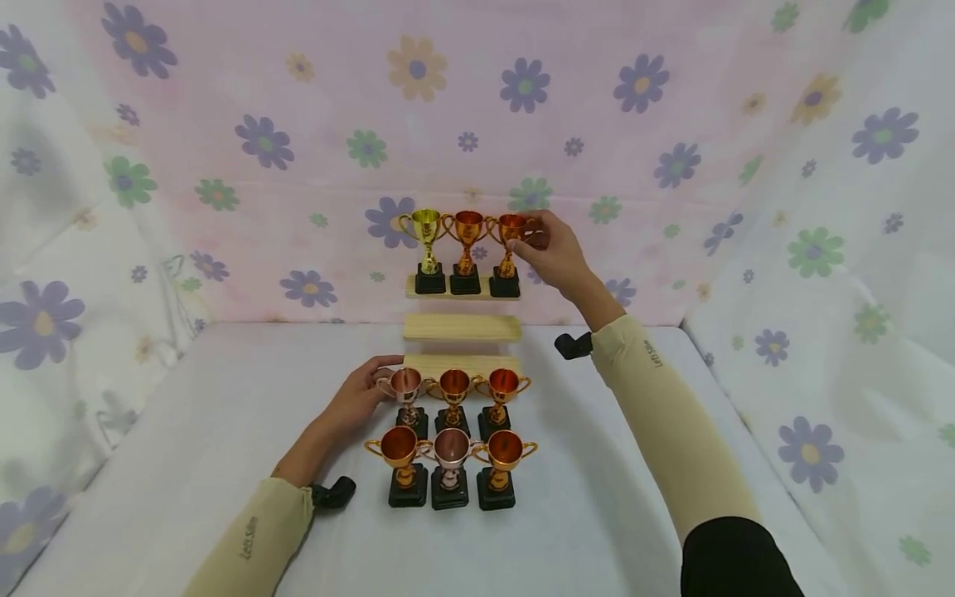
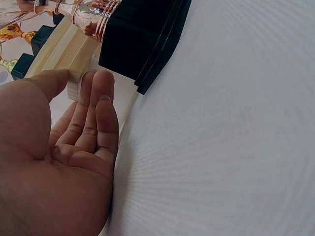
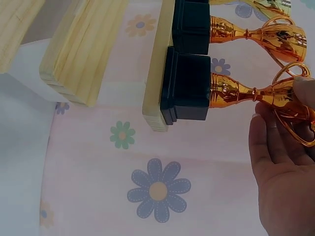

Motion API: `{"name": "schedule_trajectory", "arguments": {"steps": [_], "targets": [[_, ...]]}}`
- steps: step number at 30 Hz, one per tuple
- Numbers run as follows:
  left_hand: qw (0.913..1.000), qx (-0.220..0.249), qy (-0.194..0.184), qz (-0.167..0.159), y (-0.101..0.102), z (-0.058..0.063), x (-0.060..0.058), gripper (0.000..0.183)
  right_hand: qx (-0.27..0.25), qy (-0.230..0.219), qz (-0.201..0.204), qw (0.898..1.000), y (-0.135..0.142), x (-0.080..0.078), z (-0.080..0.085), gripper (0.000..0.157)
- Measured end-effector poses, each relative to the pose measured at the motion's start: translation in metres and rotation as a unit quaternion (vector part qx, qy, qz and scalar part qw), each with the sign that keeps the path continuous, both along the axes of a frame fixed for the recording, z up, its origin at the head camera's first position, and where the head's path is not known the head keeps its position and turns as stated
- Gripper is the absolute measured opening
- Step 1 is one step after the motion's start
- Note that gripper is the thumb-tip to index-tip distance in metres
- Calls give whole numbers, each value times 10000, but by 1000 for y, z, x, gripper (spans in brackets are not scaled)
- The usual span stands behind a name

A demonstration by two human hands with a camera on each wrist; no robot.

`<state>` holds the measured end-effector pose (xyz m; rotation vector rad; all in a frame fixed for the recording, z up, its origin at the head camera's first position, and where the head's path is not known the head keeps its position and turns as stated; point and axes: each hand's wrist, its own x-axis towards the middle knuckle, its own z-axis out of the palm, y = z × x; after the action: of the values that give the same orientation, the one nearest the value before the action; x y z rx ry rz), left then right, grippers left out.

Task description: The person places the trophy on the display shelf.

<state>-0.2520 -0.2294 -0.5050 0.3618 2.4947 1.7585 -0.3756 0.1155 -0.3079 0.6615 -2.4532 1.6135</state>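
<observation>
At the right end of the top step of a wooden display stand, an orange-gold trophy cup stands on its black base. My right hand holds its cup part between thumb and fingers; in the right wrist view, the trophy's base rests on the board. Beside it are another orange trophy and a yellow-gold one. Low on the left, my left hand grips the end of the stand's lowest step, thumb above and fingers at its edge, close to a rose-gold trophy.
Two rows of trophies stand before the stand on the white table; the front row includes a rose-gold trophy between two orange-gold ones. A flowered cloth hangs behind the stand and along both sides.
</observation>
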Motion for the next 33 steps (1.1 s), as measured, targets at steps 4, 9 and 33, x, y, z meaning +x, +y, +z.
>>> {"name": "schedule_trajectory", "arguments": {"steps": [4,9,33], "targets": [[10000,-13,-11,8,3,1,-3,55,-35,13,-30,10000,1,0,2,50],[10000,-32,-24,77,3,1,-3,56,-159,-92,77,9998,0,-1,1,51],[10000,55,13,-11,-1,-3,0,55,-1481,-31,-287,9886,21,16,-29,62]]}}
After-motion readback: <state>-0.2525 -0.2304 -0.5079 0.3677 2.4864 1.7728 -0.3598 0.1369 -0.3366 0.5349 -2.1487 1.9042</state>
